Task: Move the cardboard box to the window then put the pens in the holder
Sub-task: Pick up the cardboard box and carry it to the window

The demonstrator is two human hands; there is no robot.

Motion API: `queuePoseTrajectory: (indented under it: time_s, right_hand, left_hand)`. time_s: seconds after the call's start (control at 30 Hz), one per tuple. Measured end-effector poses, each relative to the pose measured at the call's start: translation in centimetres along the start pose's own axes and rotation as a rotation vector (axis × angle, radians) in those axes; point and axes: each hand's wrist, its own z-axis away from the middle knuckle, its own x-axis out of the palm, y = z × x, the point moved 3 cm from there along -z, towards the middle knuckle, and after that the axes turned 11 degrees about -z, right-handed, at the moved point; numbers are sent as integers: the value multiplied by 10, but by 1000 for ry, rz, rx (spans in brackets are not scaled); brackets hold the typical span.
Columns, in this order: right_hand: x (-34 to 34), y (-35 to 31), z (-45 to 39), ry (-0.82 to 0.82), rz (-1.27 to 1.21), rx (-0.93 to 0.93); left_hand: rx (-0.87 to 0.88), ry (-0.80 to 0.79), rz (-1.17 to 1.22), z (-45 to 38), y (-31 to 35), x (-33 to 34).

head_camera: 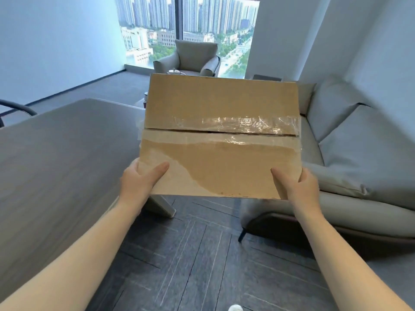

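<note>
A brown cardboard box (220, 140) with clear tape along its top seam is held up in the air in front of me, over the dark floor. My left hand (139, 182) grips its near left corner, thumb on top. My right hand (296, 185) grips its near right corner the same way. The window (186, 30) is straight ahead at the far end of the room, showing city towers. No pens or holder are in view.
A long grey table (56, 158) runs along my left. A pale sofa (350, 153) lines the right wall. A grey armchair (188, 59) stands before the window, with a white teapot (176, 71) just beyond the box. A dark-floored aisle (190, 254) runs between table and sofa.
</note>
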Motion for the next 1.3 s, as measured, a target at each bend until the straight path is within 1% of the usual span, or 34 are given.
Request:
queuePoseTrajectory:
  time_s: [0.1,0.23,0.33,0.47,0.57,0.73,0.9,1.07,1.2,1.3]
  right_hand:
    - [4,6,-73,-39,-27,-36]
    - [13,2,-162,-116,-30,-34]
    - [29,-3,-216,-160,-73,-34]
    - [57,-7,-277,-223,-102,-101]
    - [85,-4,-323,-261,-128,-115]
    - [151,2,-405,-294,-164,-155]
    - [231,-1,-485,-338,-175,-186]
    - [304,-4,-555,-382,-184,-201]
    - [367,1,-604,-479,-191,-205]
    - [418,12,-643,-547,-212,-183]
  left_hand:
    - [-20,38,1,-42,11,37]
    - [-38,103,-11,-93,33,77]
    - [-28,157,-5,-129,46,95]
    - [-12,224,15,-178,54,111]
    - [3,264,39,-222,56,121]
    - [18,350,0,-316,49,128]
    - [-32,395,-25,-416,45,121]
    - [-50,442,-17,-497,48,113]
    - [-54,496,17,-553,39,104]
    - [-48,570,22,-594,27,99]
